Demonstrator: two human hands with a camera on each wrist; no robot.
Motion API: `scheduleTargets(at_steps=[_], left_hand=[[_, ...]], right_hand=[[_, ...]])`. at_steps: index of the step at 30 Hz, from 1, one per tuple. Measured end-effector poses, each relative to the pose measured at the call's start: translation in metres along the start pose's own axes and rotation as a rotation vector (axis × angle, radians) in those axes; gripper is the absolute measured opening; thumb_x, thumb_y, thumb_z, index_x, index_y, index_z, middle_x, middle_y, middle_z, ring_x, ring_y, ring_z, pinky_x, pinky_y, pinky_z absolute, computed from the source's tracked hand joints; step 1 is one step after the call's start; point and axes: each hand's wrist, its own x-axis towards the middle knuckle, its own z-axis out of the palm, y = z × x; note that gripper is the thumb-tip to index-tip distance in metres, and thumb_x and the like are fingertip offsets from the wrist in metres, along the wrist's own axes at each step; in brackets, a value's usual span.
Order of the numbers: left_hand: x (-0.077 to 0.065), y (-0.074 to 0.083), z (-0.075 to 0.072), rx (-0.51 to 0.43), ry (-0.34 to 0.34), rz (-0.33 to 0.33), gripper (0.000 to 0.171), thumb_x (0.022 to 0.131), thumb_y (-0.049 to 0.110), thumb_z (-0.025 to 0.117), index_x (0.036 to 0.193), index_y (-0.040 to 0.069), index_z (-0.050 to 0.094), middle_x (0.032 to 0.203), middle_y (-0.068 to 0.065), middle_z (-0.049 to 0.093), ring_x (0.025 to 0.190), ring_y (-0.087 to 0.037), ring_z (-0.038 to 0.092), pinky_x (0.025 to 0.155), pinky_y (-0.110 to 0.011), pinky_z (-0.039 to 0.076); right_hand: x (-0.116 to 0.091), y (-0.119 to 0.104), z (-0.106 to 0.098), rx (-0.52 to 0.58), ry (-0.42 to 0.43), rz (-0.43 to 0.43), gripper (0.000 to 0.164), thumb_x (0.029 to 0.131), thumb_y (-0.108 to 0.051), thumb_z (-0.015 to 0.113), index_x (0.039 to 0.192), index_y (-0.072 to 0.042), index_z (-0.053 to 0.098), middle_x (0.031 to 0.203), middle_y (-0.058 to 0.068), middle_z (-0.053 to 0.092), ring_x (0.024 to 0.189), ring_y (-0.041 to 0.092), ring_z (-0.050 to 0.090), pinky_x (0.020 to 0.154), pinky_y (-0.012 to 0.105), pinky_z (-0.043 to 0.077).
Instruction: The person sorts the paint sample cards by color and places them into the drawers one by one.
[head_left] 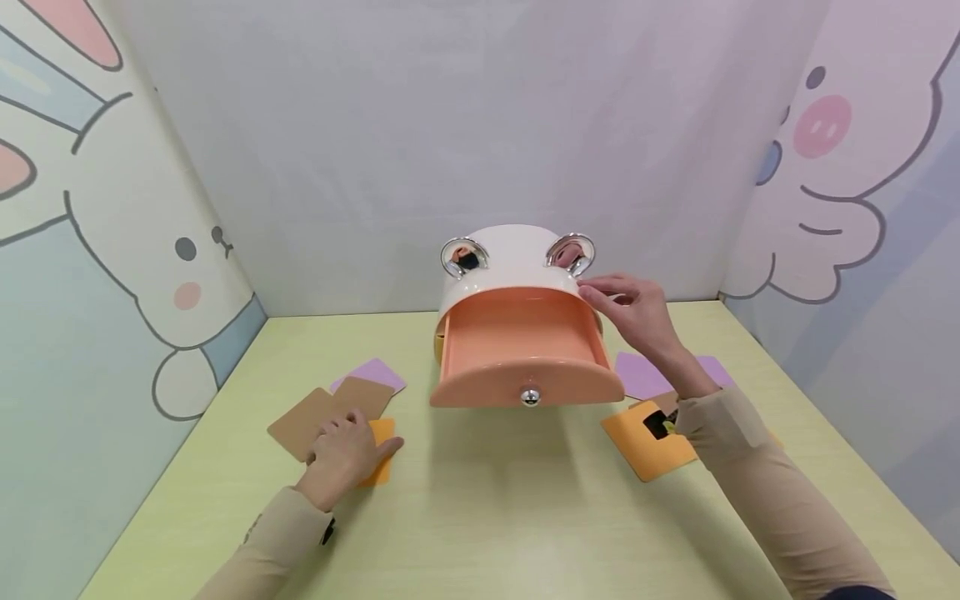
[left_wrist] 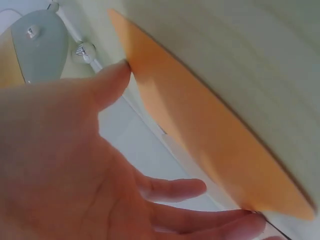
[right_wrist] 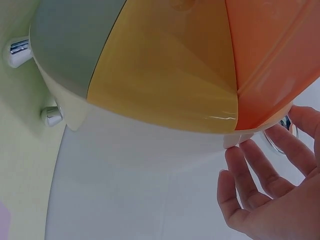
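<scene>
A white rounded drawer box [head_left: 510, 250] with two shiny silver ring ears stands at the middle back. Its orange top drawer [head_left: 525, 383] is pulled out and shows a bare inside and a silver knob. Fingertips of my right hand [head_left: 633, 308] touch the box's upper right side, just below an ear. In the right wrist view the yellow drawer [right_wrist: 165, 70] and grey-green drawer [right_wrist: 75, 45] sit shut under the orange one. My left hand [head_left: 345, 450] spreads over an orange card [left_wrist: 195, 120], thumb at one edge and fingertips at another.
Brown cards [head_left: 300, 425] and a purple card [head_left: 378, 373] lie beyond my left hand. On the right, an orange card with a dark picture [head_left: 637, 442] and a purple card [head_left: 637, 375] lie under my forearm. Cartoon-printed panels [head_left: 127, 208] enclose the table.
</scene>
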Motion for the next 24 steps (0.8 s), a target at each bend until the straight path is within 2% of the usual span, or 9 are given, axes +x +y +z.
scheduleTargets(at_steps=[5, 9, 12, 14, 19, 21, 24], left_hand=[[0.006, -0.001, -0.004, -0.092, -0.119, -0.011, 0.076, 0.086, 0.059, 0.06, 0.101, -0.013, 0.041, 0.077, -0.035, 0.046, 0.065, -0.042, 0.047, 0.053, -0.053, 0.048], [0.012, -0.006, -0.008, -0.222, -0.228, -0.035, 0.082, 0.084, 0.056, 0.063, 0.119, -0.014, 0.037, 0.098, -0.041, 0.046, 0.083, -0.047, 0.047, 0.064, -0.058, 0.047], [0.016, -0.009, -0.012, -0.283, -0.267, -0.043, 0.09, 0.081, 0.054, 0.067, 0.13, -0.013, 0.033, 0.109, -0.041, 0.045, 0.093, -0.048, 0.048, 0.071, -0.059, 0.047], [0.019, -0.011, -0.014, -0.298, -0.25, -0.027, 0.092, 0.079, 0.053, 0.07, 0.131, -0.013, 0.032, 0.11, -0.039, 0.046, 0.093, -0.046, 0.049, 0.075, -0.058, 0.047], [0.029, -0.014, -0.025, -0.274, -0.15, 0.059, 0.093, 0.076, 0.051, 0.073, 0.126, -0.018, 0.035, 0.108, -0.036, 0.052, 0.095, -0.045, 0.052, 0.087, -0.056, 0.045], [0.033, -0.014, -0.036, -0.278, -0.128, 0.073, 0.095, 0.076, 0.05, 0.075, 0.127, -0.019, 0.034, 0.11, -0.037, 0.052, 0.099, -0.049, 0.051, 0.091, -0.058, 0.045], [0.038, -0.013, -0.057, -0.32, -0.118, 0.069, 0.096, 0.074, 0.051, 0.076, 0.126, -0.017, 0.033, 0.109, -0.037, 0.051, 0.101, -0.048, 0.05, 0.085, -0.058, 0.047]], right_hand=[[0.001, 0.003, 0.0, 0.001, -0.001, -0.005, 0.028, 0.092, -0.026, 0.067, 0.113, -0.009, 0.073, 0.113, 0.011, 0.07, 0.091, -0.001, 0.055, 0.074, 0.012, 0.046], [0.001, 0.004, 0.0, 0.008, -0.004, -0.011, 0.028, 0.092, -0.025, 0.066, 0.113, -0.009, 0.073, 0.113, 0.011, 0.07, 0.091, -0.001, 0.056, 0.074, 0.011, 0.046], [0.0, 0.003, 0.0, 0.007, -0.008, -0.01, 0.028, 0.092, -0.026, 0.066, 0.114, -0.009, 0.073, 0.114, 0.011, 0.07, 0.092, -0.001, 0.055, 0.074, 0.01, 0.046], [0.0, 0.002, 0.0, 0.01, -0.008, -0.008, 0.028, 0.092, -0.027, 0.066, 0.113, -0.01, 0.073, 0.113, 0.01, 0.07, 0.092, 0.0, 0.056, 0.074, 0.01, 0.047], [0.0, 0.002, -0.001, 0.02, -0.007, -0.011, 0.028, 0.092, -0.027, 0.066, 0.113, -0.01, 0.073, 0.112, 0.01, 0.07, 0.092, -0.001, 0.057, 0.074, 0.009, 0.047], [0.0, 0.001, -0.001, 0.021, -0.008, -0.012, 0.028, 0.092, -0.027, 0.066, 0.113, -0.01, 0.073, 0.113, 0.01, 0.07, 0.092, -0.001, 0.057, 0.074, 0.009, 0.047], [0.0, 0.001, -0.001, 0.02, -0.008, -0.012, 0.028, 0.092, -0.027, 0.066, 0.114, -0.01, 0.073, 0.113, 0.011, 0.07, 0.092, -0.001, 0.056, 0.074, 0.009, 0.047]])
